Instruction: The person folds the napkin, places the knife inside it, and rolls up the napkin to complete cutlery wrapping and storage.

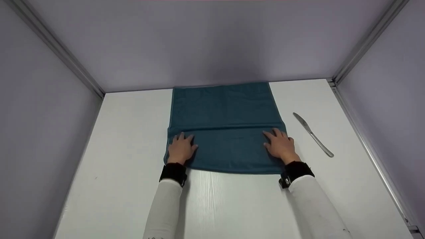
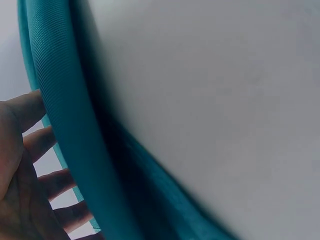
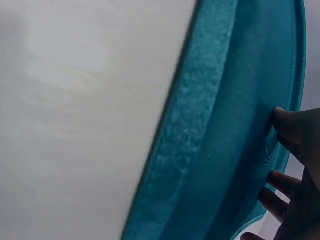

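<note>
White sleeves (image 1: 167, 209) fill the near edge of our head view, w/ black wrist straps (image 1: 173, 172) just behind each hand. We press the left hand (image 1: 181, 148) flat on the near-left part of a teal towel (image 1: 225, 113), fingers straight and slightly spread; the right hand (image 1: 280, 145) lies flat on the near-right part, fingers likewise straight and a bit apart. Neither hand curls round the cloth.

Towel sits mid-table on the white tabletop (image 1: 126, 132), its far edge touching the back wall (image 1: 212, 43). A fold line runs across it just beyond our fingertips, so the near strip looks doubled over. Only the head view shows a table knife (image 1: 312, 134), lying diagonally on the tabletop right of the towel, near the right hand but apart from it.

Left wrist cam gives what the head view can't: a close look along the towel (image 2: 75, 150) edge, rounded where it's folded, w/ the left hand (image 2: 25, 190) fingers (image 2: 42, 142) straight and separated against it, tabletop (image 2: 210, 100) beside. Right wrist cam shows the towel (image 3: 225, 150) hem's fuzzy texture, the right hand (image 3: 300, 190) w/ fingers (image 3: 282, 182) apart on the cloth, and bare tabletop (image 3: 75, 125); no knife in either wrist view
</note>
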